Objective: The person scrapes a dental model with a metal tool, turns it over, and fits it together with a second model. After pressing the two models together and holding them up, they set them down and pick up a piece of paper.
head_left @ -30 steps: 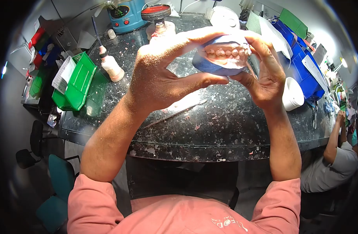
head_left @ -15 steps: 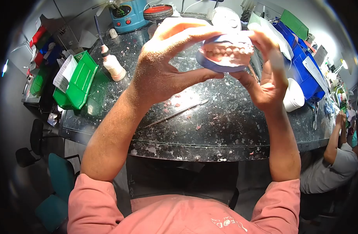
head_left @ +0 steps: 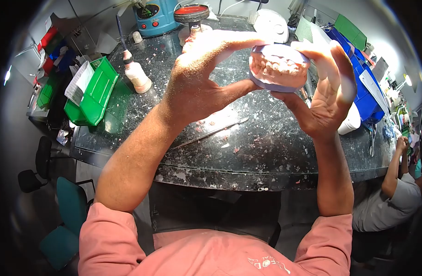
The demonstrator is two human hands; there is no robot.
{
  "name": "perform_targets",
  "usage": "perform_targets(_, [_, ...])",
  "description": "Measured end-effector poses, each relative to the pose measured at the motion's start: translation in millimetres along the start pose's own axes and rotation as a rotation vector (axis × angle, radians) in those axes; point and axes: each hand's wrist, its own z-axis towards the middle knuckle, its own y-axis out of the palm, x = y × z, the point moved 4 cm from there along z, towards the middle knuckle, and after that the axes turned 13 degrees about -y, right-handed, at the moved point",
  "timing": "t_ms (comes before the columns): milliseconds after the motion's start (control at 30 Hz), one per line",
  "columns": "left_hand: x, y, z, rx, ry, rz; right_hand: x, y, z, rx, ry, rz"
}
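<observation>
A dental model, with upper and lower teeth in pink gum on bluish plaster bases, is held up above the bench between both hands. My left hand grips its left side, fingers along the top and thumb at the lower edge. On the other side, my right hand pinches it between thumb underneath and fingertip at the top, with other fingers raised. White dust coats my left hand. Below the hands, a thin metal carving tool lies on the bench.
The black bench is speckled with scraps. Leftward are a green bin and a bottle holding a brush. A blue machine stands behind. To the right are a white cup, blue bins and a seated person.
The dental model has moved slightly right and down in view and turned, showing its teeth from another angle. The right hand's fingers have spread farther from it.
</observation>
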Motion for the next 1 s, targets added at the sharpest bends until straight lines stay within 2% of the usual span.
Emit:
perform_targets(233, [-1.4, 2.2, 0.4, -0.016, 0.003, -0.071, -2.0, 0.4, 1.0, -0.023, 0.017, -0.004])
perform_targets(367, [0.6, 1.2, -1.9, -0.034, -0.021, -0.007, -3.2, 1.4, 4.7, -0.057, 0.029, -0.014])
perform_targets(833, [6.5, -1.0, -0.5, -0.104, 0.044, -0.029, 3.1, 5.2, -8.4, 0.101, 0.084, 0.045])
perform_targets(1000, [7.1, -2.5, -1.0, -0.123, 0.02, 0.033, 4.1, 2.1, -7.8, 0.059, 0.086, 0.021])
